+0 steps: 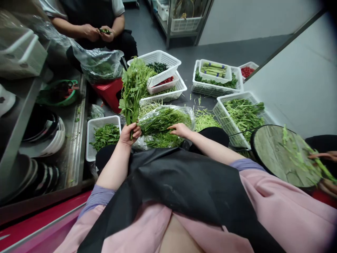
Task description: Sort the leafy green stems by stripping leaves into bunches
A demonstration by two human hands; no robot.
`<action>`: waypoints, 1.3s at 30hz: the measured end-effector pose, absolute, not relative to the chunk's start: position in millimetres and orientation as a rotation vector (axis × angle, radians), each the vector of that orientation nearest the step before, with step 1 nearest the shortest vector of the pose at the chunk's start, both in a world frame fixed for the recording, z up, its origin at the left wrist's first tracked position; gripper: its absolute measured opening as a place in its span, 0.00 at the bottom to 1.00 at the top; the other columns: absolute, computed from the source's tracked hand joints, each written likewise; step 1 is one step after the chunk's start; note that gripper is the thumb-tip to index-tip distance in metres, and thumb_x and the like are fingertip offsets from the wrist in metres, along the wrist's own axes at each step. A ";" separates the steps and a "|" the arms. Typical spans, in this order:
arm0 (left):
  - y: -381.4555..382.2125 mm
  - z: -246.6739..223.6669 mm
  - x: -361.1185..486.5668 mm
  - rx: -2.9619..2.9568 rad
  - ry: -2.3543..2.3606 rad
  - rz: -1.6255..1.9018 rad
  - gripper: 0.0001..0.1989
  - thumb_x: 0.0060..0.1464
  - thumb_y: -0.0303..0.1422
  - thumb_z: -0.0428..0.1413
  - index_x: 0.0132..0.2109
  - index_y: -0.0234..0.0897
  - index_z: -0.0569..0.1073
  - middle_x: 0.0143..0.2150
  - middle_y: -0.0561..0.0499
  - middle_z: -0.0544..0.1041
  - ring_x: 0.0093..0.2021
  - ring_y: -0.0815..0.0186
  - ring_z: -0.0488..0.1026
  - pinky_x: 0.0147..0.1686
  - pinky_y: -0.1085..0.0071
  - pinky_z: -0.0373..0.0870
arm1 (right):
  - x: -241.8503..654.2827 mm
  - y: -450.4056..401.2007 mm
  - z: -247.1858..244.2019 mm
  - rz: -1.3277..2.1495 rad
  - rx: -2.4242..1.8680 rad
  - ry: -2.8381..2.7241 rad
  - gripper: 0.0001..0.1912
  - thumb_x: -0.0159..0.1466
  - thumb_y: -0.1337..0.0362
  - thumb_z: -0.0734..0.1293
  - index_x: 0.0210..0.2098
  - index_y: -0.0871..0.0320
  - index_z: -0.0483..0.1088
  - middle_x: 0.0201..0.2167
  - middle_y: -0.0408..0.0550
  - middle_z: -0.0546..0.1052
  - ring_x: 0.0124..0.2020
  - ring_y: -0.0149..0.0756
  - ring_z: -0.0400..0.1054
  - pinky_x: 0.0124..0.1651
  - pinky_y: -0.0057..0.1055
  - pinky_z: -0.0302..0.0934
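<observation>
My left hand (130, 133) is closed around the stems of an upright bunch of leafy greens (135, 88); its leaves and thin tendrils fan out above the fist. To the right, my right hand (181, 130) reaches over a clear plastic bag (190, 115) of thin-stemmed greens (164, 119). Its fingers are drawn together at the stems, and whatever is between them is too small to name. Just left of my left hand, a white basket (89, 138) holds loose picked greens (106, 135).
Stacked white baskets (181, 86) with greens and red peppers stand ahead. Another basket (219, 109) of greens is at right, beside a round board (273, 151) where another person's hand (325, 156) holds stalks. Metal shelving (79, 140) lines the left. A co-worker (86, 31) sits beyond a red stool (110, 93).
</observation>
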State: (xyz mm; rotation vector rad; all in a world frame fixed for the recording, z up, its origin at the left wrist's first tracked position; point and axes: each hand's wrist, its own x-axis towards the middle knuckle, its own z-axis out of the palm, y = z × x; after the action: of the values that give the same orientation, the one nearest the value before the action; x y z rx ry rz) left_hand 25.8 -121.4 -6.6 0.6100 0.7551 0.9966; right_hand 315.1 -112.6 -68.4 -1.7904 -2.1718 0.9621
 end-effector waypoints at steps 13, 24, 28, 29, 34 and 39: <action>-121.3 -15.2 26.3 0.570 0.654 0.946 0.08 0.49 0.31 0.60 0.35 0.33 0.69 0.17 0.63 0.57 0.10 0.79 0.51 0.13 0.79 0.48 | 289.5 -117.0 -31.8 0.424 -1.376 -2.164 0.17 0.64 0.61 0.65 0.51 0.55 0.74 0.44 0.51 0.75 0.39 0.37 0.71 0.43 0.31 0.65; -121.5 -14.9 29.8 0.490 0.669 0.900 0.04 0.54 0.30 0.56 0.35 0.33 0.69 0.17 0.63 0.55 0.10 0.79 0.50 0.12 0.79 0.47 | 287.4 -100.1 -38.6 0.557 -1.427 -2.239 0.13 0.58 0.63 0.70 0.43 0.58 0.76 0.43 0.51 0.74 0.41 0.39 0.70 0.44 0.32 0.63; -120.2 -16.2 29.5 0.489 0.660 0.899 0.03 0.54 0.29 0.56 0.35 0.33 0.70 0.17 0.62 0.56 0.10 0.79 0.50 0.12 0.79 0.48 | 286.8 -101.5 -44.2 0.648 -1.355 -2.151 0.11 0.60 0.65 0.67 0.41 0.58 0.78 0.41 0.51 0.78 0.42 0.38 0.72 0.47 0.33 0.63; -119.8 -16.7 29.1 0.494 0.651 0.903 0.03 0.54 0.29 0.56 0.35 0.33 0.70 0.17 0.62 0.56 0.10 0.79 0.51 0.12 0.79 0.48 | 287.5 -102.1 -44.3 0.694 -1.342 -2.114 0.11 0.61 0.65 0.66 0.41 0.58 0.78 0.40 0.51 0.79 0.41 0.38 0.72 0.47 0.32 0.63; -117.9 -18.9 28.4 0.533 0.648 0.918 0.05 0.52 0.29 0.57 0.31 0.33 0.68 0.17 0.61 0.58 0.11 0.79 0.53 0.13 0.79 0.50 | 295.1 -106.9 -39.5 0.930 -1.395 -1.879 0.13 0.57 0.62 0.67 0.38 0.61 0.78 0.34 0.48 0.80 0.35 0.35 0.71 0.44 0.31 0.61; -119.8 -18.0 29.8 0.595 0.665 0.912 0.07 0.50 0.29 0.59 0.30 0.34 0.68 0.17 0.61 0.58 0.11 0.79 0.53 0.13 0.79 0.50 | 298.4 -110.8 -35.3 1.132 -1.386 -1.707 0.12 0.51 0.59 0.68 0.30 0.63 0.75 0.25 0.43 0.75 0.28 0.30 0.64 0.35 0.28 0.57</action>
State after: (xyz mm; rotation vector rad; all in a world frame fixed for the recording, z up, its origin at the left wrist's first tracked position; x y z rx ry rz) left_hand 29.8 -119.8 -18.0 0.5953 0.6647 0.9124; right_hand 298.4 -110.8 -35.3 -1.3863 -1.7074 1.1319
